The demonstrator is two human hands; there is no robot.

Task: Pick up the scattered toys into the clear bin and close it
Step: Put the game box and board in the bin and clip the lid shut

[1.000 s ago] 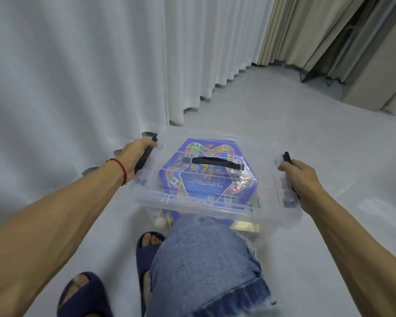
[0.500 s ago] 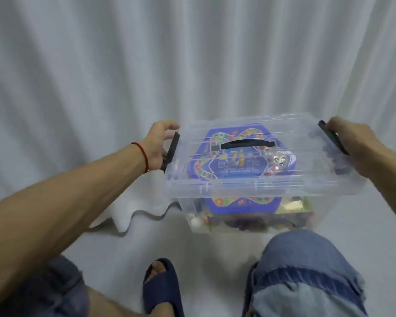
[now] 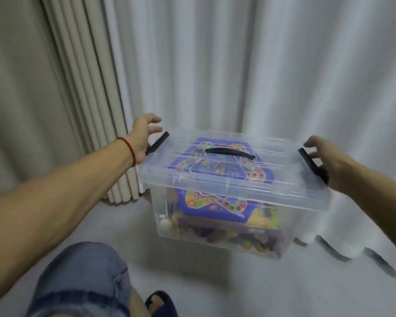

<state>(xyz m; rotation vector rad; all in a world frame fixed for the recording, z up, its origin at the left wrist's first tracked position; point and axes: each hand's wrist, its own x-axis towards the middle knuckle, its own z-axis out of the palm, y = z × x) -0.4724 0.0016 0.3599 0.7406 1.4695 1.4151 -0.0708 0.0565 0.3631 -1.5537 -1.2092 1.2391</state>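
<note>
The clear bin (image 3: 215,225) is down at the floor against the curtains, with its clear lid (image 3: 284,191) on and a black handle (image 3: 229,153) on top. Inside lies a blue hexagonal game box (image 3: 217,167) over several small coloured toys (image 3: 233,239). My left hand (image 3: 143,136) is at the bin's left end, fingers spread, its palm against the black left latch (image 3: 157,143). My right hand (image 3: 327,161) is at the right end, fingers apart beside the black right latch (image 3: 311,165). Neither hand grips anything.
White curtains (image 3: 238,65) hang right behind the bin and pool on the grey floor (image 3: 204,282) at its right. Beige curtains (image 3: 78,88) hang at the left. My knee in jeans (image 3: 82,277) and a foot in a dark slipper (image 3: 160,303) are in front.
The bin was carried by both end latches and has come down by the curtains. Both hands have loosened, and their fingers are now spread off the latches.
</note>
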